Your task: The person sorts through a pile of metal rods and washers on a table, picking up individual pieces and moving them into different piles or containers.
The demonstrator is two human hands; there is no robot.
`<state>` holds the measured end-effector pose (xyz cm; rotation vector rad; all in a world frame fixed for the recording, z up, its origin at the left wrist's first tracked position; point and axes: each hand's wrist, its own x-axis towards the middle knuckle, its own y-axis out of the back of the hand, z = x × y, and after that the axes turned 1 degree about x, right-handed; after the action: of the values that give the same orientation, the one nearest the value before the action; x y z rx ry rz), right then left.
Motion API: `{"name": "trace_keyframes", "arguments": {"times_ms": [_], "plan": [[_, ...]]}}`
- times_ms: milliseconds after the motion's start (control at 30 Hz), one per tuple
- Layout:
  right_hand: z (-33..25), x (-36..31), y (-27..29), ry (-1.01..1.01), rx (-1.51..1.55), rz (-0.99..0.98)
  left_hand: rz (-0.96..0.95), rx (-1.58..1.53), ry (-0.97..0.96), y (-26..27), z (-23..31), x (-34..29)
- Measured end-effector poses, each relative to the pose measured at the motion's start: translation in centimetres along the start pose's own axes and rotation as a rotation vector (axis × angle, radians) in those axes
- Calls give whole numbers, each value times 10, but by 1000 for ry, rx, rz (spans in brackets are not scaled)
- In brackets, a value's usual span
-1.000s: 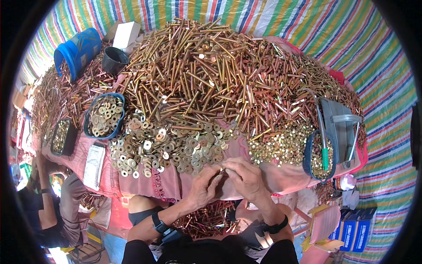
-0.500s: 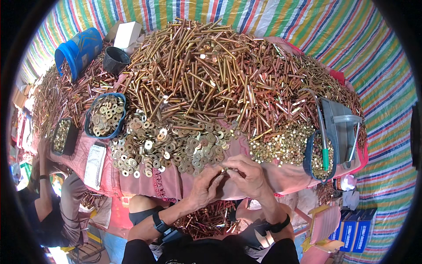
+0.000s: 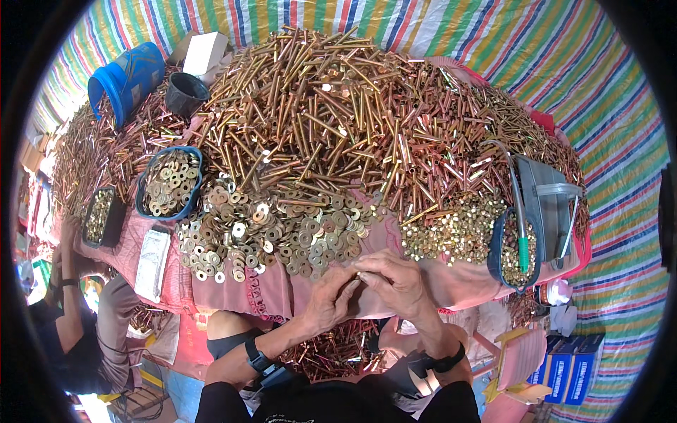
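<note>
My left hand [image 3: 331, 295] and my right hand [image 3: 395, 283] meet over the front edge of the pink cloth [image 3: 275, 299]. Their fingers are pinched together at one spot, around a small metal piece that is mostly hidden, so its kind cannot be told. Just beyond my left hand lies a spread of flat brass-coloured washers [image 3: 282, 236]. To the right of my right hand is a heap of small nuts [image 3: 451, 231]. A large pile of long brass-coloured metal rods or sleeves [image 3: 303, 113] rises behind both.
At left stand a blue basket of washers [image 3: 199, 194], a dark tray of nuts [image 3: 115, 236], a black pot [image 3: 185, 99] and a tipped blue bucket [image 3: 116, 88]. A nut-filled blue basket [image 3: 496, 264] and grey scoop [image 3: 539, 183] are at right. Another person's arm [image 3: 69, 310] reaches in at far left.
The fingers of my right hand have curled further over the small piece, which showed between the fingertips before. Both hands stay in nearly the same place.
</note>
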<state>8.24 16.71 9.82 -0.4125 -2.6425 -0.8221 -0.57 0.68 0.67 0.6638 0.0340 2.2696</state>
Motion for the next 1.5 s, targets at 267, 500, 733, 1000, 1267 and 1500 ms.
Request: {"name": "trace_keyframes", "arguments": {"times_ms": [267,500,733,1000,1267,1500], "plan": [[-14,-4,-12,76,-252,123,24,-1,-29,-1,-5,-3],[-11,-9,-13,55,-212,151,12,-11,-11,0,-4,-5],[-5,-14,-19,-137,-79,179,18,-31,23,1,-2,-3],[-11,-20,-21,-184,-215,170,2,-40,22,1,-2,-2],[-8,-11,-11,-16,-172,77,5,-3,-23,0,-4,-4],[-2,-13,-14,-78,-117,94,24,-11,-51,-2,-8,-7]]}}
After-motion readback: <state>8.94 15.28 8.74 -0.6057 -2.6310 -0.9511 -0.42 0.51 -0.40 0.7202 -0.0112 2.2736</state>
